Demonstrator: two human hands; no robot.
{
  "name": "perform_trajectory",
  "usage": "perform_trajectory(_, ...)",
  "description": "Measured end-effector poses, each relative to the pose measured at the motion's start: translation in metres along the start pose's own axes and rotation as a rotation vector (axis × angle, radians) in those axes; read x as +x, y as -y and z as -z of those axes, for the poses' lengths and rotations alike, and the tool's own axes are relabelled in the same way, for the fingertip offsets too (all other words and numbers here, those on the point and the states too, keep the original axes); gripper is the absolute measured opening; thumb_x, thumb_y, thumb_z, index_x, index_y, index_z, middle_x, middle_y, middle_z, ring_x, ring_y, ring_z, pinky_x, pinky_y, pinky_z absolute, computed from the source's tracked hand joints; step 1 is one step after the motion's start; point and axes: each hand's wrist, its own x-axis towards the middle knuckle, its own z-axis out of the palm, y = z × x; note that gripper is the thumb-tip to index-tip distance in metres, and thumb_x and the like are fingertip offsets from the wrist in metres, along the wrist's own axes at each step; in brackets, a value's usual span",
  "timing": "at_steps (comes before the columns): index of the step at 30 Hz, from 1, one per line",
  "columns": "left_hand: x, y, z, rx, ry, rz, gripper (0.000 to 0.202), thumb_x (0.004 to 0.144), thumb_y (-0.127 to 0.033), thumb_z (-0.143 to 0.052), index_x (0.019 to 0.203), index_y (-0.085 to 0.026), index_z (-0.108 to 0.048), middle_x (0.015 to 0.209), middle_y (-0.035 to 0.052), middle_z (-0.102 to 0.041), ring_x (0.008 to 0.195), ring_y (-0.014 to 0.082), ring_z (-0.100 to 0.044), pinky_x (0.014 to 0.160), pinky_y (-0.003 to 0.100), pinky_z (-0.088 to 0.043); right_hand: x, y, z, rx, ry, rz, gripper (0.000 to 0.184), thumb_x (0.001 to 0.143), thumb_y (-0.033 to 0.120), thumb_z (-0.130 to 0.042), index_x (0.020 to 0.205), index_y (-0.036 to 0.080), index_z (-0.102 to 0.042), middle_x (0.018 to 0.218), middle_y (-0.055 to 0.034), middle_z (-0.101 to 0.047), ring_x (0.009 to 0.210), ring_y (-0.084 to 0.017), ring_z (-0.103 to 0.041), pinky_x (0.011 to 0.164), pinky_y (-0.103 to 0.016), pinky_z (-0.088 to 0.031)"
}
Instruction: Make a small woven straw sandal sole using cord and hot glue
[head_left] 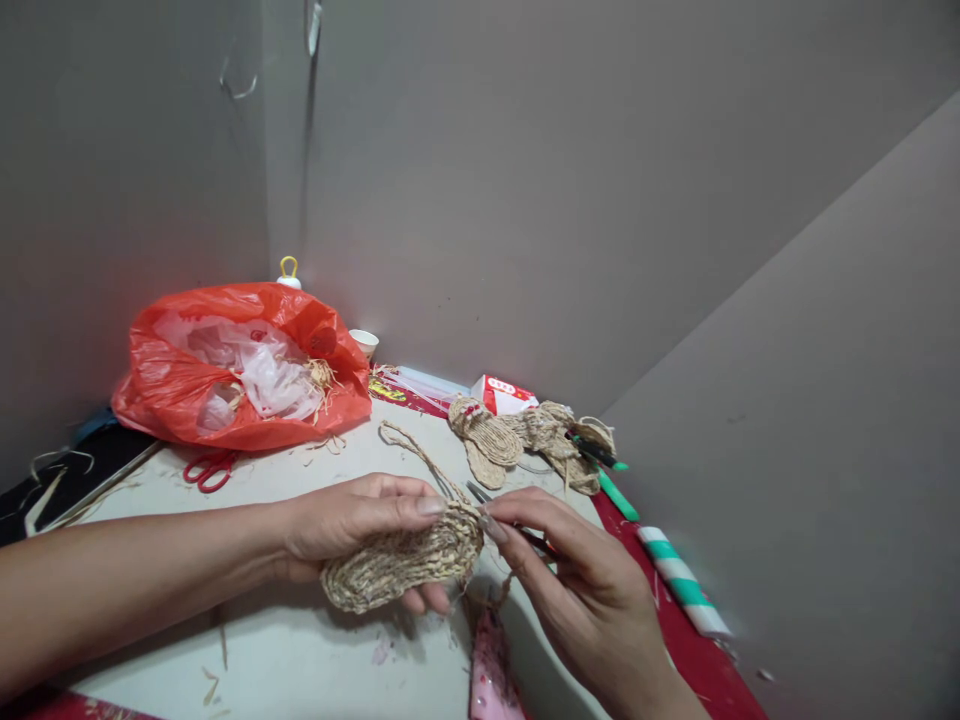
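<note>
My left hand [352, 525] is closed around an oval woven straw sole [397, 567], thumb on top and fingers underneath. A loose braided straw cord [415, 452] runs from the sole's far end back across the table. My right hand [577, 580] pinches at the sole's right tip with thumb and forefinger, and it also holds a thin dark metal tool [480, 493] whose tip sticks out past the fingers. A pink object [491, 665] lies just below both hands.
A red plastic bag [240, 365] with straw and clear plastic sits at the back left, red scissors [210, 468] in front of it. Finished straw pieces [525, 440], a red-white box [504, 393], a green pen [616, 493] and a green-striped tube [682, 582] lie at right. Grey walls enclose the table.
</note>
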Motion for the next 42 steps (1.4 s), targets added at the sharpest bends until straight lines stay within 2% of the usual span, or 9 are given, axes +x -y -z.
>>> perform_trajectory(4,0.001,0.002,0.002,0.014,0.0,-0.014,0.042,0.085,-0.047,-0.052,0.099,-0.009,-0.061,0.08,0.0145,-0.07,0.067,0.0185,-0.069,0.059,0.025,-0.051,-0.001,-0.001,-0.001,0.012,-0.031,0.01,0.019,0.085,0.007,-0.058,0.093,0.022,-0.066,0.08,-0.0043,-0.069,0.073,-0.017,-0.066,0.062,-0.029,-0.055)
perform_trajectory(7,0.001,0.002,0.002,-0.004,0.003,-0.016,0.037,0.087,-0.042,-0.047,0.099,-0.009,-0.06,0.08,0.0148,-0.07,0.066,0.0187,-0.069,0.059,0.026,-0.051,-0.002,-0.002,-0.002,0.028,-0.042,0.026,0.022,0.084,0.005,-0.058,0.095,0.022,-0.067,0.082,-0.0045,-0.07,0.077,-0.018,-0.067,0.065,-0.029,-0.056)
perform_trajectory(12,0.001,0.004,0.002,-0.071,0.015,-0.053,0.029,0.083,-0.037,-0.052,0.096,-0.011,-0.057,0.085,0.0143,-0.07,0.067,0.0193,-0.069,0.059,0.027,-0.051,-0.002,-0.002,-0.003,0.05,-0.064,0.025,0.024,0.083,0.005,-0.059,0.095,0.023,-0.068,0.083,-0.0049,-0.072,0.078,-0.019,-0.068,0.067,-0.031,-0.057)
perform_trajectory(19,0.001,0.003,-0.001,-0.103,-0.015,-0.096,0.033,0.08,-0.038,-0.055,0.094,-0.009,-0.061,0.082,0.0138,-0.07,0.065,0.02,-0.07,0.058,0.027,-0.054,-0.007,-0.003,-0.006,0.05,-0.111,0.028,0.031,0.082,0.003,-0.057,0.102,0.024,-0.068,0.092,-0.0047,-0.072,0.085,-0.018,-0.069,0.074,-0.03,-0.057)
perform_trajectory(26,-0.002,-0.001,-0.004,-0.169,-0.027,-0.127,0.031,0.079,-0.036,-0.056,0.095,-0.009,-0.061,0.087,0.0141,-0.07,0.067,0.0207,-0.071,0.06,0.027,-0.054,-0.009,-0.001,-0.011,0.103,-0.19,-0.028,0.024,0.081,0.005,-0.059,0.095,0.021,-0.068,0.081,-0.0049,-0.072,0.07,-0.018,-0.069,0.062,-0.03,-0.058)
perform_trajectory(37,-0.006,-0.002,-0.009,-0.147,-0.131,-0.121,0.037,0.075,-0.04,-0.057,0.096,-0.01,-0.061,0.095,0.0162,-0.07,0.071,0.0234,-0.071,0.061,0.027,-0.054,-0.009,0.003,-0.018,0.066,-0.219,0.026,0.026,0.082,0.004,-0.058,0.099,0.022,-0.068,0.082,-0.0034,-0.07,0.076,-0.016,-0.067,0.065,-0.029,-0.055)
perform_trajectory(42,-0.006,0.0,-0.009,-0.188,-0.145,-0.139,0.038,0.074,-0.04,-0.058,0.096,-0.01,-0.064,0.087,0.0146,-0.072,0.069,0.0233,-0.071,0.06,0.027,-0.054,-0.014,0.004,-0.022,0.095,-0.209,-0.016,0.03,0.081,0.005,-0.061,0.105,0.024,-0.067,0.094,-0.0051,-0.07,0.089,-0.018,-0.066,0.072,-0.031,-0.056)
